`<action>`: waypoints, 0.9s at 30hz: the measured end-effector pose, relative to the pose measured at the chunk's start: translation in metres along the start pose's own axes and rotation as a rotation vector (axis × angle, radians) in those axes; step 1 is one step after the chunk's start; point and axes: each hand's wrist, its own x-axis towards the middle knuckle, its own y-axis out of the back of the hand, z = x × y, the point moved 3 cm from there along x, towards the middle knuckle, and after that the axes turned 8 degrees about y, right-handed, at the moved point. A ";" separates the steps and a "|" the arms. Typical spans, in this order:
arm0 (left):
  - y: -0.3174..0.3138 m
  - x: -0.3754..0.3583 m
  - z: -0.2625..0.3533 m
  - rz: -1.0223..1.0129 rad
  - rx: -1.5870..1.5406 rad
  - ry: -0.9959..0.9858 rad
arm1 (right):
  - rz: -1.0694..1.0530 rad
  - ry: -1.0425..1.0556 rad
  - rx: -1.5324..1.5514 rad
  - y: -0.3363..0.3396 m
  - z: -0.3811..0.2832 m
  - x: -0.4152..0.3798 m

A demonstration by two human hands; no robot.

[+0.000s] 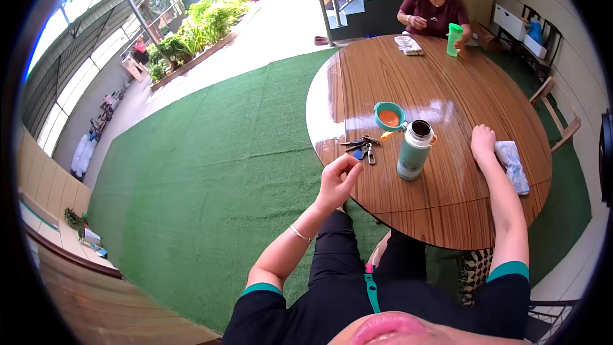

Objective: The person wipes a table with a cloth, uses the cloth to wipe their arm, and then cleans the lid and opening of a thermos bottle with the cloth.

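My left hand (338, 183) hovers by the near left edge of the round wooden table (447, 201), fingers curled and thumb bent; nothing shows in it. Just beyond it lies a bunch of keys (365, 148) with a dark fob. To the right of the keys stands a pale green thermos bottle (415, 151), upright with its mouth uncovered. Its teal lid (389, 115), apparently attached by a strap, hangs out to the left and shows an orange inside. My right hand (484, 142) rests on the tabletop with fingers folded in, beside a folded patterned cloth (512, 167).
Across the table sits a person (436, 9) in a maroon top, one hand at a bright green bottle (454, 39). Another folded cloth (408, 45) lies near them. A wooden chair (557, 115) stands at right. Green carpet (211, 172) covers the floor; stairs (364, 13) rise behind.
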 end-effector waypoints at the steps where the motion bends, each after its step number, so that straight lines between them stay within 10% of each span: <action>1: 0.019 0.007 0.011 0.017 0.058 -0.060 | -0.025 -0.025 0.115 0.021 0.008 -0.012; 5: 0.108 0.031 0.020 0.081 0.139 0.050 | 0.179 -0.052 0.665 0.023 0.030 -0.041; 15: 0.389 0.072 0.001 0.788 0.638 0.388 | 0.235 0.167 0.954 0.127 -0.057 -0.123; 27: 0.453 0.098 0.069 0.878 1.095 0.727 | 0.264 0.228 0.928 0.153 -0.099 -0.146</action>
